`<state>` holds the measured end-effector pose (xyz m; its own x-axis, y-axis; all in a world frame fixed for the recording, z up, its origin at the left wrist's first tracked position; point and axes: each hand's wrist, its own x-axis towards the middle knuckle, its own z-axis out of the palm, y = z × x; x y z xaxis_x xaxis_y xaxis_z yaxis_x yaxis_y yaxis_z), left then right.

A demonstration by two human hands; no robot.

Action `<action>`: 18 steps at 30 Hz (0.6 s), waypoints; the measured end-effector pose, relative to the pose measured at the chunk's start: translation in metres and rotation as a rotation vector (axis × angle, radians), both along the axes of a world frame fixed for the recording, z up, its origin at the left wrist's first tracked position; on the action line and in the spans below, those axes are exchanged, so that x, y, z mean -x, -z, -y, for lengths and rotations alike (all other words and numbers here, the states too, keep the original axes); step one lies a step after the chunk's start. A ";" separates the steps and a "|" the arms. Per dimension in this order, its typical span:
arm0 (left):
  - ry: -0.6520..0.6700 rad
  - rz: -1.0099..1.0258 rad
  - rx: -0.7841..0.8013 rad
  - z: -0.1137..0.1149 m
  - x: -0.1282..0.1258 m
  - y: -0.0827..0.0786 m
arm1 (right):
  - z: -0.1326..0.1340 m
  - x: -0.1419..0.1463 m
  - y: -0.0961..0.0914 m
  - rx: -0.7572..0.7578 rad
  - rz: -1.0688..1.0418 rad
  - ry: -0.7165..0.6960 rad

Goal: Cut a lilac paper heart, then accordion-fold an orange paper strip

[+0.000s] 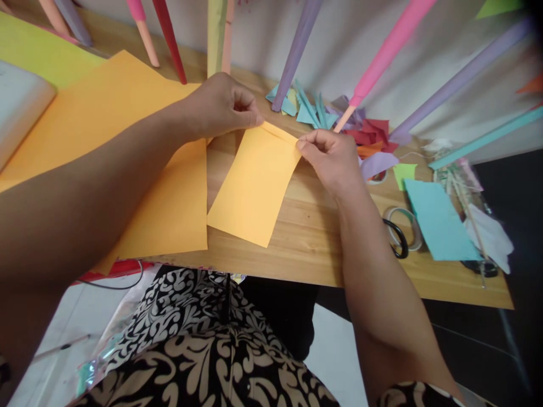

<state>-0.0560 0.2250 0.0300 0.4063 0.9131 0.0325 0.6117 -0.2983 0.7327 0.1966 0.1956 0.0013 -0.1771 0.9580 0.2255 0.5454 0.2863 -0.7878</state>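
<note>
A small yellow-orange sheet of paper [257, 189] lies at the middle of the wooden table [314, 249], its far edge folded over in a narrow strip. My left hand [227, 107] pinches the far left corner of that fold between thumb and fingers. At the far right corner, my right hand [331, 155] pinches the same folded edge. The near end of the sheet reaches toward the table's front edge. Under my left forearm spreads a larger yellow-orange sheet [169, 215], partly hidden by the arm.
Several rolled paper tubes, among them a pink tube [390, 53], lean against the wall. Coloured paper scraps [373, 133] lie along the back. To the right are a tape roll [413, 226], black scissors handles [399, 240] and a turquoise sheet [441, 220]. A white object [23, 104] rests at left.
</note>
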 end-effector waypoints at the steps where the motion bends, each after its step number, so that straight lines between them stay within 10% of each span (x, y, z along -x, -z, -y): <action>1: -0.021 0.019 -0.009 0.000 0.000 0.001 | 0.000 -0.001 0.000 0.000 -0.001 0.004; 18: -0.139 0.040 -0.058 -0.004 -0.002 0.008 | -0.002 -0.002 0.003 -0.074 0.051 0.002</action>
<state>-0.0540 0.2295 0.0223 0.2732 0.9567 0.1002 0.6207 -0.2549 0.7415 0.1985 0.1977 -0.0017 -0.1881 0.9395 0.2863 0.5847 0.3414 -0.7360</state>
